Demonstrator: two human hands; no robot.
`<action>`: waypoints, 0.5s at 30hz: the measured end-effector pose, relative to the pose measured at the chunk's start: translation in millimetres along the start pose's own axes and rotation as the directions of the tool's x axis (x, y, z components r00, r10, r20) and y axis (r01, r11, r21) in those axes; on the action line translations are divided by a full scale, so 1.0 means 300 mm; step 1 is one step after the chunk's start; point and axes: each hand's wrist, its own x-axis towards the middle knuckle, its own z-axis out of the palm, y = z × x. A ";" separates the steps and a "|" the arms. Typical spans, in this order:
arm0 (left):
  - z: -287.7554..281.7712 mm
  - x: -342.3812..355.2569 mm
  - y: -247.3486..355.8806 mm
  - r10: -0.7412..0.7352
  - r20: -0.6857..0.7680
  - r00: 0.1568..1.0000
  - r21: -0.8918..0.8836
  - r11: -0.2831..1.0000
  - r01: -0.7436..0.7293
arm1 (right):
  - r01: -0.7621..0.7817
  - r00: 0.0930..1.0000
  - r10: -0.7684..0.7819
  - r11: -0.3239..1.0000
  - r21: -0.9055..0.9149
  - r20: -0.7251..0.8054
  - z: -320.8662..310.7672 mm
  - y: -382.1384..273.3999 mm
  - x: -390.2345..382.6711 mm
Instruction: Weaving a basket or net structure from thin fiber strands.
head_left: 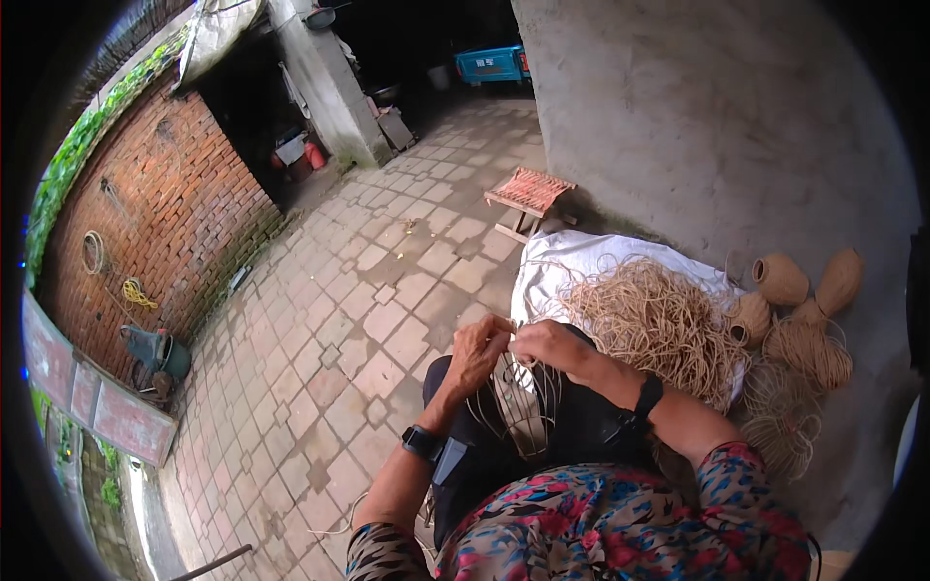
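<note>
A wire frame (524, 422), rounded like a basket or vase with thin ribs around a pale inner piece, rests on my lap between my thighs. At its far end, my left hand (477, 352) is closed with its fingertips pinched on the frame. Right beside it, my right hand (550, 346) is also closed, pinching at the same end. The two sets of fingertips nearly touch. Whether a thin strand lies between them is too small to tell.
A tangled heap of tan cord (659, 324) lies on a white cloth (542, 271) to my right. Beyond it are several woven vase-shaped pieces (781, 280), a cord coil (812, 353) and bare wire frames (781, 426). A low stool (531, 190) stands ahead by the grey wall (717, 116).
</note>
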 end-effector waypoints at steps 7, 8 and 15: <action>-0.007 0.001 -0.040 0.041 0.062 0.997 0.164 0.985 -0.050 | 0.020 0.998 -0.056 0.774 0.633 0.038 -0.173 -0.152 -0.056; -0.009 -0.002 -0.046 0.042 0.042 0.998 0.161 0.986 -0.048 | 0.032 0.995 -0.081 0.807 0.589 0.058 -0.214 -0.192 -0.096; -0.019 -0.006 -0.057 -0.068 0.070 0.995 -0.114 0.991 0.076 | 0.235 0.949 -0.174 0.947 0.218 -0.264 -0.557 -0.310 -0.360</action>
